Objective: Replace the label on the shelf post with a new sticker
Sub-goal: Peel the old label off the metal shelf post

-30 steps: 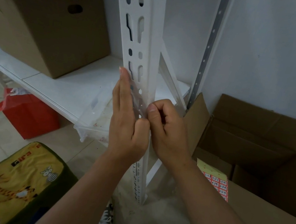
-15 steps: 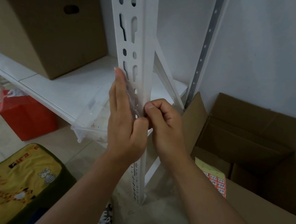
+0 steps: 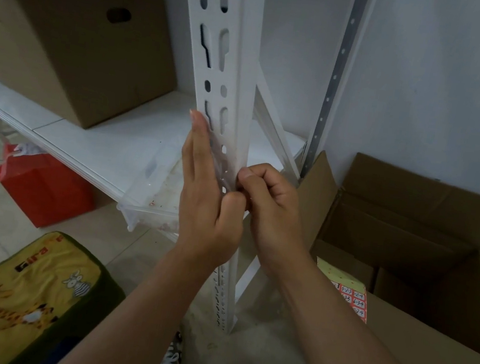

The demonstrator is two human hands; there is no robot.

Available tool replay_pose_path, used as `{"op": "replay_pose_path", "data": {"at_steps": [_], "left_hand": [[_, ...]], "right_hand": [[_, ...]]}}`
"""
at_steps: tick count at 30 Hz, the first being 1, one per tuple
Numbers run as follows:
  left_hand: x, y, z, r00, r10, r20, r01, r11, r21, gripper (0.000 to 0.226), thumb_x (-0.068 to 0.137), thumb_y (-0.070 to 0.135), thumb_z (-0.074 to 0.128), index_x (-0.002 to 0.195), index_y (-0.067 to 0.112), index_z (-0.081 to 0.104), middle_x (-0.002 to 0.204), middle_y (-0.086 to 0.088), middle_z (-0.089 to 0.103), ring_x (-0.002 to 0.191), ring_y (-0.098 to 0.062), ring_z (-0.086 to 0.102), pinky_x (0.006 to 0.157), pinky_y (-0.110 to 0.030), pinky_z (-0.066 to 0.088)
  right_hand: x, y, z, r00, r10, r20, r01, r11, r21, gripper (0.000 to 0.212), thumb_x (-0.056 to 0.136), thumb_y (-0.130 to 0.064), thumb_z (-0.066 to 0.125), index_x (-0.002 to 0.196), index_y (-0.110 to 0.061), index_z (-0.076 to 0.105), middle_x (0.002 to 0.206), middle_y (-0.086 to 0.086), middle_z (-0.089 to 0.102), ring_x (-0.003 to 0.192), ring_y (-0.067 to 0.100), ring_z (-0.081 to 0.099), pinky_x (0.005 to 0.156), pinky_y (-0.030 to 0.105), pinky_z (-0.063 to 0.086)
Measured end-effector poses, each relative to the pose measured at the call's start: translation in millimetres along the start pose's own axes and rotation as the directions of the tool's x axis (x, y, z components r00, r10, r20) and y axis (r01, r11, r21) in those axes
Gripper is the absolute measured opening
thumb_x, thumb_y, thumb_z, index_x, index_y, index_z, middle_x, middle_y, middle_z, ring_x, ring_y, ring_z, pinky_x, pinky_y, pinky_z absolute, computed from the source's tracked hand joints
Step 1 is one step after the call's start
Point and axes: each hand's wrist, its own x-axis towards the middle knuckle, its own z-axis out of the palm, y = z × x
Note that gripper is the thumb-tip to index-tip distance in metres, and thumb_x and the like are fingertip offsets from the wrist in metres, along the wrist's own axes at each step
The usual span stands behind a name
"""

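Far left, a red bag (image 3: pixel 45 186) sits on the floor under the shelf (image 3: pixel 109 146), its contents out of sight, and a yellow cushion (image 3: pixel 18 299) printed with cartoon animals lies nearer me. On the shelf stands a closed brown box (image 3: pixel 73 47) with a hand-hole in its side; whatever is inside cannot be seen. A clear plastic tray (image 3: pixel 151 197) juts from under the shelf edge, with reddish specks along its bottom. Next comes the white slotted post (image 3: pixel 232 67). The left hand (image 3: pixel 208 202) lies flat along its face, fingers (image 3: pixel 197 145) straight and pressed on a clear film there. The right hand (image 3: pixel 272 207) is just beside it, touching it, its fingers curled and the thumb tip nipping something small at the post's edge; what it pinches is too small to make out, so I cannot tell whether a label is on the post. To the right an open box (image 3: pixel 409 234) stands against the wall; nothing shows in the part of its inside that can be seen. A sticker sheet (image 3: pixel 349 291), yellow at the top with red numbered stickers below, leans at its near flap. Since half a second ago both hands sit where they did on the post, the grip unchanged; only the view has shifted slightly.
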Motion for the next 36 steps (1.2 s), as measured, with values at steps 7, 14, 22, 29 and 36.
{"op": "replay_pose_path", "data": {"at_steps": [7, 14, 22, 29, 36], "left_hand": [[0.0, -1.7, -2.4, 1.0, -0.012, 0.014, 0.012, 1.0, -0.018, 0.091, 0.069, -0.005, 0.043, 0.15, -0.005, 0.001, 0.156, -0.016, 0.013, 0.132, 0.022, 0.013, 0.097, 0.004, 0.023], [-0.3, -0.4, 1.1, 0.999, -0.035, -0.01, 0.035, 0.999, -0.016, 0.092, 0.069, 0.0, 0.042, 0.151, 0.0, 0.002, 0.157, -0.011, 0.013, 0.136, 0.017, 0.012, 0.104, 0.0, 0.019], [-0.4, -2.1, -1.6, 1.0, -0.012, 0.018, 0.012, 1.0, -0.009, 0.091, 0.068, -0.004, 0.042, 0.15, -0.004, 0.002, 0.154, -0.011, 0.012, 0.132, 0.023, 0.012, 0.098, 0.004, 0.021], [0.2, -2.9, -2.8, 1.0, -0.007, 0.014, 0.008, 1.0, -0.025, 0.09, 0.068, -0.006, 0.041, 0.15, -0.005, 0.003, 0.152, -0.006, 0.012, 0.133, 0.022, 0.014, 0.099, 0.003, 0.022], [-0.4, -0.1, 0.4, 0.999, -0.052, -0.002, 0.052, 0.999, -0.012, 0.094, 0.068, 0.0, 0.043, 0.152, 0.006, 0.0, 0.159, -0.012, 0.013, 0.14, 0.011, 0.013, 0.105, -0.001, 0.018]], "right_hand": [[0.4, 0.9, 1.2, 0.999, 0.043, 0.001, -0.043, 0.994, 0.096, 0.024, 0.095, -0.015, 0.051, 0.082, 0.004, 0.058, 0.071, 0.006, 0.052, 0.071, 0.019, 0.049, 0.067, 0.03, 0.045], [0.2, -0.1, 2.9, 0.998, 0.057, -0.028, -0.054, 0.993, 0.107, 0.022, 0.092, -0.009, 0.051, 0.078, 0.008, 0.054, 0.072, 0.011, 0.05, 0.07, 0.023, 0.045, 0.065, 0.035, 0.042], [-2.2, 5.0, 2.5, 0.998, 0.054, -0.025, -0.05, 0.991, 0.125, 0.021, 0.093, -0.009, 0.051, 0.075, 0.002, 0.059, 0.067, 0.004, 0.053, 0.066, 0.014, 0.05, 0.061, 0.024, 0.045], [-1.1, 5.6, 2.8, 1.0, -0.022, -0.007, 0.022, 1.0, 0.019, 0.028, 0.097, -0.019, 0.051, 0.082, 0.004, 0.057, 0.071, 0.007, 0.055, 0.067, 0.018, 0.052, 0.064, 0.031, 0.047], [1.2, 6.4, 1.5, 0.998, -0.046, -0.043, 0.043, 0.997, -0.07, 0.025, 0.096, -0.016, 0.05, 0.083, 0.003, 0.058, 0.075, 0.017, 0.057, 0.075, 0.037, 0.056, 0.068, 0.048, 0.051]]}}
